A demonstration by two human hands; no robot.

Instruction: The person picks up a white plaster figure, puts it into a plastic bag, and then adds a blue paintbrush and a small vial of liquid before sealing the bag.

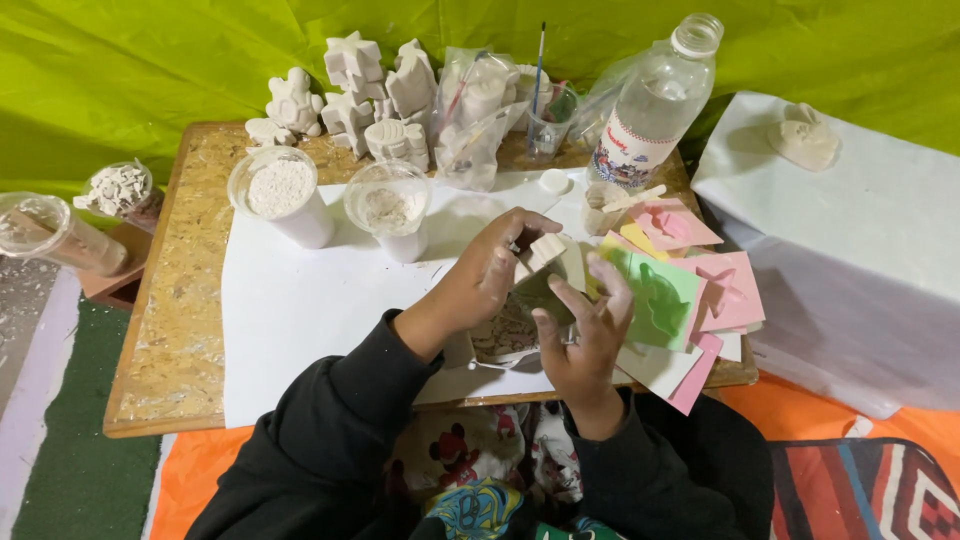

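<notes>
We sit at a low wooden table covered by a white sheet, and we judge we are midway through freeing a cast from its mould. The green mould sits at the sheet's near edge, cradled by our right hand, fingers spread and slightly curled beneath it. Our left hand pinches a small white plaster piece just above the mould. Next, we think, calls for a steady lift without snapping it. Coloured moulds crowd the right edge; powder cups stand near the far edge.
</notes>
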